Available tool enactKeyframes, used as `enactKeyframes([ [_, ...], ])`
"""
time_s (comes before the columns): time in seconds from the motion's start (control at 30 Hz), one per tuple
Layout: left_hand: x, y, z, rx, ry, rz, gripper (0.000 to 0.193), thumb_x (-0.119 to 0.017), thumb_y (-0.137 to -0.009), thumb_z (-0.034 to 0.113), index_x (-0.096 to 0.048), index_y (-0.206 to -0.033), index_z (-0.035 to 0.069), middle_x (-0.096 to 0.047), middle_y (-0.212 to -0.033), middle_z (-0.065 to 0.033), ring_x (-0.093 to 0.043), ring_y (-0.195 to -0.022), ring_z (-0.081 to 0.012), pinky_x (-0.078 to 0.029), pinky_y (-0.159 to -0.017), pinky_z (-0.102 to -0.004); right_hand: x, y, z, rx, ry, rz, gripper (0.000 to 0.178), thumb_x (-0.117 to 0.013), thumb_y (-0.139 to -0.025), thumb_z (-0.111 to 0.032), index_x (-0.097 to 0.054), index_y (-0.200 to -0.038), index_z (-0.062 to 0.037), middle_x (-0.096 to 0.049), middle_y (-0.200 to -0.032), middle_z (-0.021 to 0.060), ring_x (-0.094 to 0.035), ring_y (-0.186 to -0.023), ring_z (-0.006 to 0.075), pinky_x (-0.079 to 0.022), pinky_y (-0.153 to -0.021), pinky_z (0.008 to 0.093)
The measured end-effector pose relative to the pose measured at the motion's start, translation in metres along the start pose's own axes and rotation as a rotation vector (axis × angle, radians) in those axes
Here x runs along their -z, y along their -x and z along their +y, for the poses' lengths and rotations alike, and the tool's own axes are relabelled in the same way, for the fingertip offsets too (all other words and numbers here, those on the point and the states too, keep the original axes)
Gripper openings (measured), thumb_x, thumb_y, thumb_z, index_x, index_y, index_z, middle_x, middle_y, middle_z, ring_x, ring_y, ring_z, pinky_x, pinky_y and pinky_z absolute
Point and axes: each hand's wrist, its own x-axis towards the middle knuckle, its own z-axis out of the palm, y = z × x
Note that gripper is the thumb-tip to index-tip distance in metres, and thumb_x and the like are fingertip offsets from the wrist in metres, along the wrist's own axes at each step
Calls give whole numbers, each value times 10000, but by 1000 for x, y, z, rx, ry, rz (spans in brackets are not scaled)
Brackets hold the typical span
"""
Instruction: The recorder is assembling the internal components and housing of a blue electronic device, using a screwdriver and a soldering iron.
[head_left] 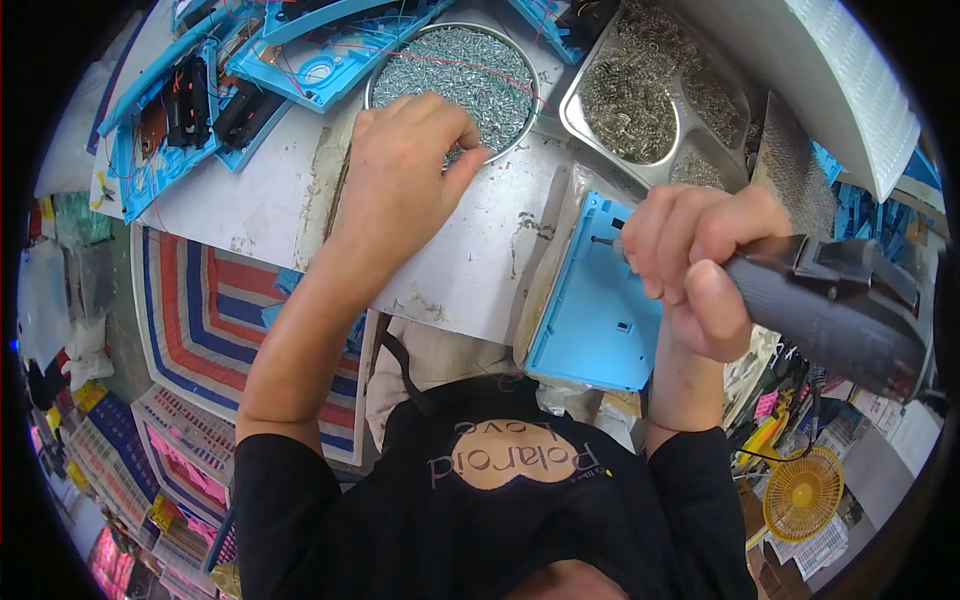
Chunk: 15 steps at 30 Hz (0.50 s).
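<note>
My left hand [408, 172] is over a round metal dish [374, 92] full of small silver screws [470, 75]. Its fingers are curled down toward the screws, thumb near the index finger; whatever lies between the fingertips is hidden. A black electric screwdriver [830, 305] is gripped in my right hand [700, 255], its thin bit pointing left. Beneath that bit a light-blue plastic panel [590, 325] lies at the table's near edge, partly covered by my right hand and wrist.
Blue plastic housings [310, 75] with black parts and thin red wires stand at the back left. Right of the dish, a divided metal tray [575, 118] holds small springs or similar metal bits. A striped woven sheet [215, 300] lies left, a yellow fan [803, 492] lower right.
</note>
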Motion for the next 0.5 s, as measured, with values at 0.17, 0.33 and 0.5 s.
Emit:
enactKeyframes([
  [0.17, -1, 19, 25, -120, 124, 21, 149, -811, -775, 103, -702, -876, 117, -677, -842, -11, -628, -806, -197, -387, -835, -377, -4, -2, 4, 8, 18, -1, 161, -618, -886, -137, -475, -907, -66, -505, -595, 43, -477, -514, 149, -445, -524, 324],
  [0.33, -17, 34, 56, -196, 294, 75, 223, -836, -717, 84, -733, -911, 122, -686, -855, 6, -620, -760, -177, -372, -808, -390, -1, -2, -23, 57, 94, -66, 199, -629, -901, -187, -497, -1007, -83, -525, -616, -12, -496, -523, 121, -431, -524, 289],
  [0.5, -16, 41, 66, -190, 338, 67, 233, -845, -700, 93, -736, -905, 112, -681, -832, 9, -612, -743, -180, -362, -784, -394, -7, 2, -35, 140, -116, -124, 228, -631, -923, -242, -497, -1051, -109, -533, -637, -43, -502, -528, 100, -426, -524, 273],
])
